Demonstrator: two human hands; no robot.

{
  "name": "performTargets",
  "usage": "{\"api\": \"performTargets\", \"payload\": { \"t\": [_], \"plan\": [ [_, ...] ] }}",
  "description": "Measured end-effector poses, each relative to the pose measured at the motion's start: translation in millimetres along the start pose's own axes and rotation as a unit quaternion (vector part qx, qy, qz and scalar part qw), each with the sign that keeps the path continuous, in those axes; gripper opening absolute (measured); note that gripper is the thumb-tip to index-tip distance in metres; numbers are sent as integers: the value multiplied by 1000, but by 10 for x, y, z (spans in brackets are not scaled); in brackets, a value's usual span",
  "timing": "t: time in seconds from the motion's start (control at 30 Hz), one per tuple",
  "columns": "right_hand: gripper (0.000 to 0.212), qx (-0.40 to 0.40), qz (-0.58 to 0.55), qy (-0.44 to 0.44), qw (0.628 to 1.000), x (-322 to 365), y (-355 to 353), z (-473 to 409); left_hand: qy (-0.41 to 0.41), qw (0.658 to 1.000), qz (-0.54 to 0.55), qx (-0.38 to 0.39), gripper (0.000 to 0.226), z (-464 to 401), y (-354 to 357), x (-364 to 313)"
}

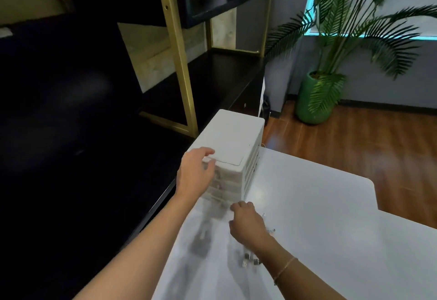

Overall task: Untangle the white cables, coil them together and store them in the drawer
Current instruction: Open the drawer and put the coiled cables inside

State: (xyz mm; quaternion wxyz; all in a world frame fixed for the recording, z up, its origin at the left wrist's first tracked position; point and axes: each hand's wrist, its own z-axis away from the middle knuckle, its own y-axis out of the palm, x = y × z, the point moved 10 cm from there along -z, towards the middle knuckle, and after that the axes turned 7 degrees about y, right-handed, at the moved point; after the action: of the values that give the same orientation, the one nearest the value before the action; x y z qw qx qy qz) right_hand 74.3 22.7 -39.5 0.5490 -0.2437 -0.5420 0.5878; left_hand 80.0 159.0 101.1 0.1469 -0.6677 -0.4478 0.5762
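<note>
A white drawer unit (233,141) with several stacked drawers stands at the far left corner of the white table (319,217). My left hand (197,172) rests on the unit's front top edge, fingers laid over the lid. My right hand (248,222) sits low in front of the bottom drawer, fingers curled; what they hold is blurred. The white cables (250,260) lie on the table under my right wrist, only their plug ends showing, smeared by motion blur.
A black and gold shelf unit (179,63) stands to the left behind the table. A green pot with a palm plant (315,101) sits on the wooden floor at the right. The table's far right edge has a rounded corner (371,186).
</note>
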Motion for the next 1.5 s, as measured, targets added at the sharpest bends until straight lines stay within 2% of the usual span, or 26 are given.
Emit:
{"api": "performTargets", "payload": {
  "t": [0.1,0.2,0.33,0.6,0.73,0.93,1.13,1.33,1.4,1.5],
  "plan": [
    [45,17,23,-28,999,190,80,-52,57,991,-70,103,38,-193,136,-35],
    [48,27,47,-35,998,350,172,-141,84,963,-110,230,42,-244,404,76],
    [55,42,50,-18,998,524,332,-286,117,934,-149,303,43,-278,500,213],
    [69,40,48,44,997,620,442,-437,167,923,-166,303,43,-325,532,216],
    [64,27,14,75,997,687,427,-485,180,924,-153,300,42,-336,543,190],
    [70,31,0,57,998,800,443,-382,176,928,-147,295,42,-344,516,229],
    [54,23,-21,47,998,933,561,-21,179,928,-141,294,41,-330,468,170],
    [41,24,13,34,999,1029,665,235,179,926,-150,295,42,-309,460,155],
    [37,-4,27,17,999,1026,609,244,171,929,-143,295,43,-312,455,158],
    [20,-96,22,-20,995,1042,303,209,163,931,-134,297,43,-302,445,153]
  ]
}}
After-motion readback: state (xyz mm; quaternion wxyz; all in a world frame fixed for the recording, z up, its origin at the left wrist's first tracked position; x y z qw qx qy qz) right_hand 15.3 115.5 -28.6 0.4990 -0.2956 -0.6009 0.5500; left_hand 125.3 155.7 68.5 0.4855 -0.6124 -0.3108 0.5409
